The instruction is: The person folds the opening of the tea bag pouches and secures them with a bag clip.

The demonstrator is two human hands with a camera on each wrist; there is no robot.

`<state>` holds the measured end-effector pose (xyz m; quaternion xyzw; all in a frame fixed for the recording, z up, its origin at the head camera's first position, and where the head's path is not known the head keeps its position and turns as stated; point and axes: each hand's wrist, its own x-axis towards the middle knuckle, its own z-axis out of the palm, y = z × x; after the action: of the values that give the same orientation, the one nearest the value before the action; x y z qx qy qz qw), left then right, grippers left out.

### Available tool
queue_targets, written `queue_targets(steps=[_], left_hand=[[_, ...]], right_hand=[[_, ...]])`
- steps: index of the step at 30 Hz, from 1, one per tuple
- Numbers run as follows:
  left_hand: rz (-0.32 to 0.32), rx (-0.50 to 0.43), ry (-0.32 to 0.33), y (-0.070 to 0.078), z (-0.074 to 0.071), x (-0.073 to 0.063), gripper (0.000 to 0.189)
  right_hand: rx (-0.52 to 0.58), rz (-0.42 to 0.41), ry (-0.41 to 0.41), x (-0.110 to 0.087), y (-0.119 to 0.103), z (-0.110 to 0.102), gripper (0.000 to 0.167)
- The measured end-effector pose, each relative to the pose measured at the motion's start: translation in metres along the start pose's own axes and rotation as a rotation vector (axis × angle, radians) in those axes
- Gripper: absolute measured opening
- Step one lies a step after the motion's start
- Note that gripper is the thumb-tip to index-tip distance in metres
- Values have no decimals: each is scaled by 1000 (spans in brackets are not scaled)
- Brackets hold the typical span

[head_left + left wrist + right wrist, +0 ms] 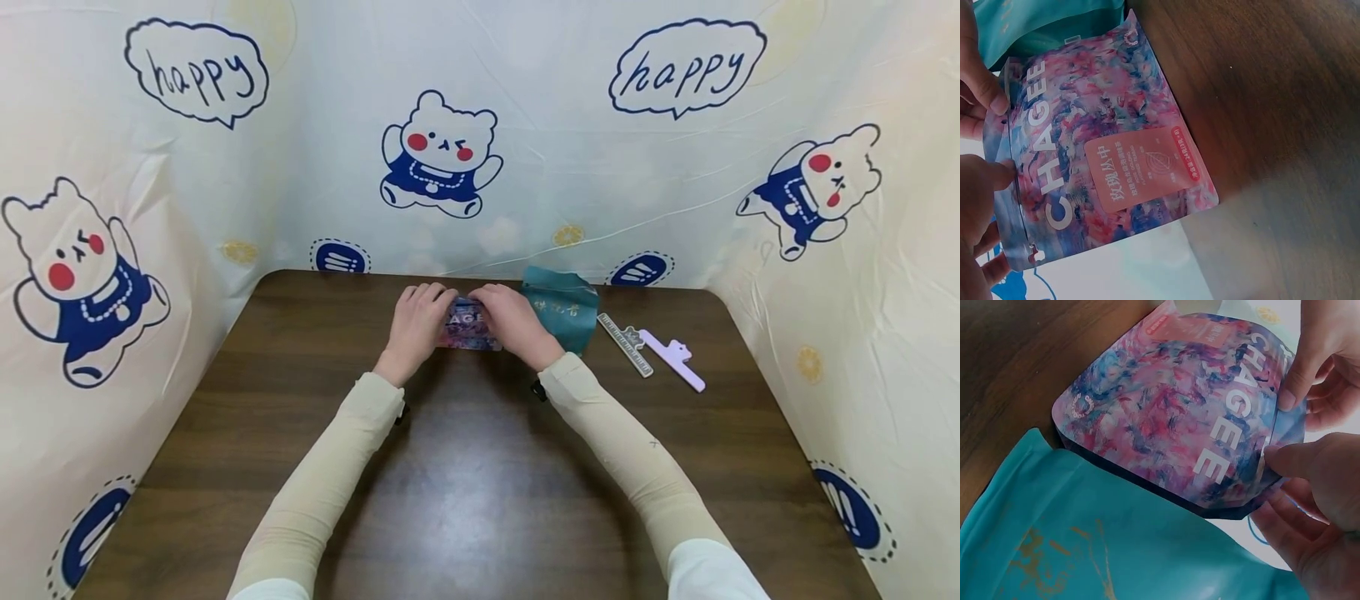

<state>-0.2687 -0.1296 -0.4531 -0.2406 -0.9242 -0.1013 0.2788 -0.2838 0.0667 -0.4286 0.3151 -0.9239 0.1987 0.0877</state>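
Observation:
A pink, purple and blue CHAGEE pouch [471, 333] stands toward the far side of the table, its printed front facing me. My left hand [422, 321] pinches the left part of its top edge between thumb and fingers. On the right part of that edge my right hand [516, 321] pinches too, thumb on the front and fingers behind. In the left wrist view both thumbs press near a line that runs across the pouch [1116, 137] just under its top. A teal pouch [1097, 531] with gold lettering is close beside it, by my right hand.
Right of the teal pouch lie a greyish bag clip [626, 345] with ruler-like marks and a lavender bag clip [675, 360], side by side on the brown wooden table [465, 483]. A printed cloth [555, 183] hangs behind the table and along both sides.

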Motion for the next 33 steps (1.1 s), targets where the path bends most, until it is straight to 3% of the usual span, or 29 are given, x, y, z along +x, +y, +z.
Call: queue_targets(steps=[11,18,24,33], left_hand=[[-1,-77,96,-2,-4,2,14],[19,-97,146,5,-27,-1,10],[55,-93,143,15,-43,-9,11],[109,-110,165,30,-34,-27,10]], right_hand=[[73,-11,66,0,1,-4,19],[131,-78,166,-8,-7,-11,15],[178,-130,190,-23,-12,-18,15],[182,-167,171,-49,-8,-14,15]])
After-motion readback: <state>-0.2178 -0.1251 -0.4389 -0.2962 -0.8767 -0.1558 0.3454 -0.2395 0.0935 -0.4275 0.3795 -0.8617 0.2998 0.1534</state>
